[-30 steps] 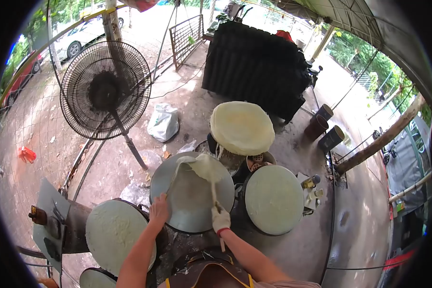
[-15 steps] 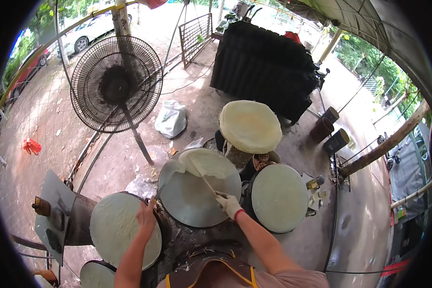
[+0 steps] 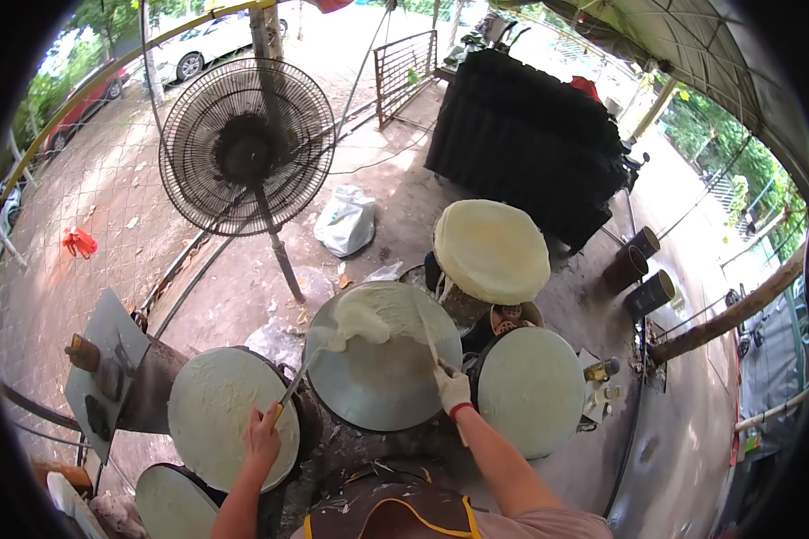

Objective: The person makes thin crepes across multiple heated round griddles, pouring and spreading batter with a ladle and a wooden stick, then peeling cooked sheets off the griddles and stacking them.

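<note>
Right now, the left hand [image 3: 262, 436] is bare and sits above the left griddle [image 3: 229, 422], its fingers curled closed around the yellow handle of a scraper [image 3: 291, 386]. The blade slants up to the left rim of the middle griddle [image 3: 382, 386], close to the trailing edge of the batter [image 3: 360, 322].

The right hand [image 3: 454, 388], in 1 pale glove with a red cuff, is by the lower right rim of the middle griddle. Its fingers are wrapped around a thin stick [image 3: 430, 337], whose upper part reaches over the plate and whose lower end sticks out below the hand.

The batter lies on the far half of the middle griddle, thin across the back and heaped in a wavy fold toward the left; the near half shows smooth gray metal. The left griddle and the right griddle [image 3: 528, 393] each carry 1 pale, thin layer, and part of another griddle [image 3: 173, 505] shows at the lower left.

Beyond the right griddle is a stack of round flatbreads [image 3: 492, 251]. Bottles [image 3: 600, 370] stand just beside that griddle, and 1 large fan [image 3: 245, 151] stands farther off, left of a white bag [image 3: 345, 222] on the ground.
</note>
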Demonstrator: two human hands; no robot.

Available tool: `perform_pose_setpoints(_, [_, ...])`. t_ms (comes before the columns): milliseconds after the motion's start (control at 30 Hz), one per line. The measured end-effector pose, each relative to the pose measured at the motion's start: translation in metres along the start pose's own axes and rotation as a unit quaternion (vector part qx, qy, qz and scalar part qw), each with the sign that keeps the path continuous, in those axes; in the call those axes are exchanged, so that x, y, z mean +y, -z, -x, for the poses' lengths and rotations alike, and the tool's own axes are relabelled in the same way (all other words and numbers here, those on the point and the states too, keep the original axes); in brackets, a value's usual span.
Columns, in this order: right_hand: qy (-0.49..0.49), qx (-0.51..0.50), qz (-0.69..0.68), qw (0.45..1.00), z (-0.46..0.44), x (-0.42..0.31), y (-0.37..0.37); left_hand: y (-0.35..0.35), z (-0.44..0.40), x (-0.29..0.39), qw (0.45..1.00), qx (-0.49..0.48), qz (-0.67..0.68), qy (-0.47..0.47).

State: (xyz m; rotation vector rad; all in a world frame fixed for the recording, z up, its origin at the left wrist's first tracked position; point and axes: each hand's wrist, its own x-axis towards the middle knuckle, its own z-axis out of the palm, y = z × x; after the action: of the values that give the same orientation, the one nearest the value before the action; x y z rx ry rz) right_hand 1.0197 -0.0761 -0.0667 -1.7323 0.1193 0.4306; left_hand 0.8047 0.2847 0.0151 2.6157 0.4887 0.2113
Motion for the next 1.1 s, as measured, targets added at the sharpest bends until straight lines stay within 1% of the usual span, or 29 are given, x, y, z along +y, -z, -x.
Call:
perform_pose_setpoints(67, [0.034, -0.019, 0.186, 0.982, -0.006, -0.02, -0.023, -0.005, 0.004, 0.015, 0.997, 0.043, 0.058, -0.009])
perform_pose_setpoints(100, [0.056, -0.07, 0.138, 0.986, 0.0, -0.043, -0.038, -0.008, 0.005, 0.025, 0.994, 0.055, 0.096, 0.004])
perform_pose_setpoints(167, [-0.064, -0.147, 0.12, 0.98, 0.019, -0.078, -0.027, -0.018, 0.002, 0.041, 0.981, 0.08, 0.173, 0.025])
perform_pose_setpoints(200, [-0.121, -0.185, 0.111, 0.969, 0.02, -0.086, -0.018, -0.024, 0.005, 0.039, 0.976, 0.082, 0.197, 0.03])
perform_pose_setpoints(233, [-0.07, -0.189, 0.092, 0.975, 0.013, -0.066, -0.002, -0.03, 0.011, 0.035, 0.971, 0.084, 0.221, 0.035])
perform_pose_setpoints(267, [-0.038, -0.142, 0.035, 0.988, -0.005, -0.043, 0.004, -0.034, 0.014, 0.033, 0.964, 0.089, 0.246, 0.041])
perform_pose_setpoints(300, [-0.01, -0.095, -0.022, 0.995, -0.025, -0.016, 0.008, -0.03, 0.016, 0.04, 0.944, 0.058, 0.311, 0.095])
perform_pose_setpoints(333, [0.015, -0.045, -0.081, 0.996, -0.024, -0.02, 0.006, -0.021, 0.019, 0.052, 0.915, 0.023, 0.373, 0.149])
perform_pose_setpoints(367, [0.071, -0.02, -0.024, 0.997, -0.026, -0.026, 0.0, -0.017, 0.02, 0.063, 0.879, -0.01, 0.433, 0.2])
perform_pose_setpoints(400, [0.027, -0.096, 0.016, 0.995, -0.024, -0.05, -0.01, -0.02, 0.019, 0.069, 0.859, -0.005, 0.467, 0.209])
perform_pose_setpoints(467, [-0.063, -0.243, 0.093, 0.964, -0.019, -0.077, -0.022, -0.026, 0.023, 0.081, 0.817, -0.001, 0.53, 0.228])
perform_pose_setpoints(500, [-0.132, -0.257, 0.104, 0.952, -0.018, -0.076, -0.02, -0.025, 0.026, 0.086, 0.805, -0.005, 0.542, 0.24])
perform_pose_setpoints(600, [-0.036, -0.264, 0.117, 0.957, -0.019, -0.069, 0.021, -0.016, 0.042, 0.095, 0.771, 0.001, 0.576, 0.273])
perform_pose_setpoints(633, [-0.078, -0.193, 0.079, 0.975, -0.035, -0.055, 0.028, -0.017, 0.051, 0.093, 0.759, 0.012, 0.587, 0.282])
perform_pose_setpoints(733, [0.085, -0.104, 0.03, 0.99, -0.085, -0.032, 0.012, -0.019, 0.071, 0.103, 0.739, 0.054, 0.591, 0.32])
perform_pose_setpoints(767, [-0.024, -0.194, 0.049, 0.98, -0.092, -0.026, 0.011, -0.02, 0.075, 0.107, 0.734, 0.07, 0.587, 0.334])
perform_pose_setpoints(800, [-0.126, -0.282, 0.088, 0.947, -0.096, -0.026, 0.009, -0.019, 0.08, 0.111, 0.72, 0.087, 0.596, 0.344])
perform_pose_setpoints(867, [-0.16, -0.366, 0.159, 0.903, -0.054, -0.065, 0.013, -0.019, 0.092, 0.119, 0.689, 0.118, 0.616, 0.363])
perform_pose_setpoints(900, [-0.153, -0.378, 0.13, 0.904, -0.049, -0.051, 0.026, -0.018, 0.099, 0.122, 0.689, 0.129, 0.611, 0.368])
perform_pose_setpoints(967, [-0.1, -0.365, 0.13, 0.916, -0.062, -0.061, 0.052, -0.017, 0.113, 0.126, 0.688, 0.157, 0.601, 0.376])
perform_pose_setpoints(1000, [-0.076, -0.358, 0.128, 0.922, -0.066, -0.065, 0.058, -0.016, 0.118, 0.128, 0.678, 0.168, 0.602, 0.386])
perform_pose_setpoints(1033, [-0.162, -0.3, 0.139, 0.93, -0.081, -0.08, 0.046, -0.016, 0.124, 0.131, 0.669, 0.179, 0.603, 0.397])
perform_pose_setpoints(1100, [-0.139, -0.314, 0.129, 0.93, -0.095, -0.096, 0.019, -0.016, 0.133, 0.138, 0.65, 0.201, 0.606, 0.412])
